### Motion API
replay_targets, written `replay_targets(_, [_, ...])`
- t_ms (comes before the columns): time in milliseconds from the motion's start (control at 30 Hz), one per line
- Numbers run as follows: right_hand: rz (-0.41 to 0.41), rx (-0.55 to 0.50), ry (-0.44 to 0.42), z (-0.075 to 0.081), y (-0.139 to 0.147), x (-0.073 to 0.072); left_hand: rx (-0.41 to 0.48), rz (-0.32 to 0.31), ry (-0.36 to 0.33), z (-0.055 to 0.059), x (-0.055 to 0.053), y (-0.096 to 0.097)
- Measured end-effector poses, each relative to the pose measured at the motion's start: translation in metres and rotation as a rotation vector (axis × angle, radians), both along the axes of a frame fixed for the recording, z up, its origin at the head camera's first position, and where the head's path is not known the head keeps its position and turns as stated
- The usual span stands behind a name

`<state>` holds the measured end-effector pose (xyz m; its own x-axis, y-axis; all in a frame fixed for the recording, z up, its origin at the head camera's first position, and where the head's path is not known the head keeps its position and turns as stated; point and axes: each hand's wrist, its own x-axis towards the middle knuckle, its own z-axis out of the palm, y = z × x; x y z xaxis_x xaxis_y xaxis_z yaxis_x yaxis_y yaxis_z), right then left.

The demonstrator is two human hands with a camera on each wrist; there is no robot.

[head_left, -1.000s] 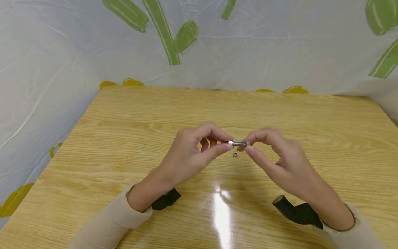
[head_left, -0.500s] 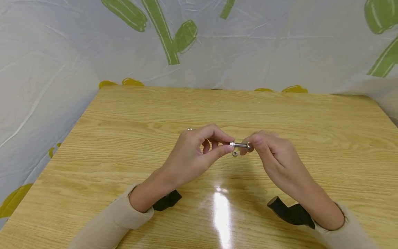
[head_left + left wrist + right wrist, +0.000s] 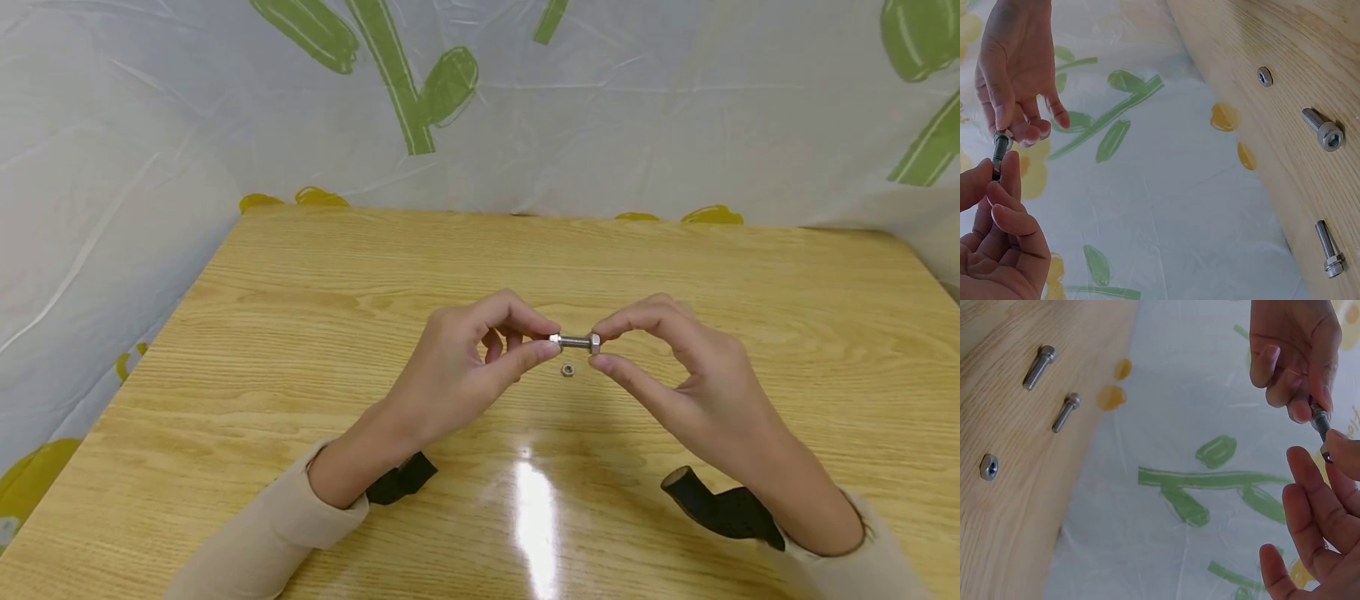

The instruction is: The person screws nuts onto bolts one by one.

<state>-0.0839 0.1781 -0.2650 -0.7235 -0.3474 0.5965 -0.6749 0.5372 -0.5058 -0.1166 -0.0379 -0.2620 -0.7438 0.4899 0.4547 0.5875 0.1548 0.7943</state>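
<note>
My left hand (image 3: 457, 367) pinches the silver head end of a metal bolt (image 3: 575, 342) between thumb and index finger. The threaded shank lies level, above the table, and points to the right. At its right end sits a hex nut (image 3: 596, 343), which my right hand (image 3: 697, 387) pinches with index fingertip above and thumb below. In the left wrist view the same bolt (image 3: 1000, 149) spans both hands, its ends partly covered by fingers. A second, loose nut (image 3: 567, 370) lies on the table just below the bolt in the head view.
The wooden table (image 3: 360, 275) also bears a thick socket-head bolt (image 3: 1322, 131) and a thinner socket-head bolt (image 3: 1330, 253), both hidden behind the left hand in the head view. A patterned white cloth (image 3: 600, 125) hangs behind the table.
Half a second ago my right hand was rolled over, its thumb forward along the nut; now it has rolled back, with thumb below and index above. The left hand has barely moved.
</note>
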Motion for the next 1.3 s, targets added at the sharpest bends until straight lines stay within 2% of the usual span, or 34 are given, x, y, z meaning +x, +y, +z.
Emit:
replay_targets(333, [-0.011,0.021,-0.020,-0.003,-0.003,0.001,0.004,0.001,0.003,-0.001,0.001,0.000])
replay_targets(567, [-0.063,0.018,-0.142,-0.004,-0.012,0.005,-0.004,0.004,0.029,-0.001,0.003,0.002])
replay_targets(867, [-0.142,0.014,-0.239,0.002,-0.009,0.007,-0.020,0.005,0.035,-0.001,0.003,0.003])
replay_targets(967, [-0.087,0.044,-0.206,0.002,-0.002,0.006,-0.017,0.008,0.017,0.000,0.002,0.002])
replay_targets(1100, [0.027,0.021,-0.100,-0.005,0.007,0.000,-0.013,0.010,0.003,0.000,0.002,0.001])
replay_targets(1300, [0.033,0.018,-0.002,-0.005,0.007,-0.001,-0.016,0.012,-0.009,0.000,0.001,0.000])
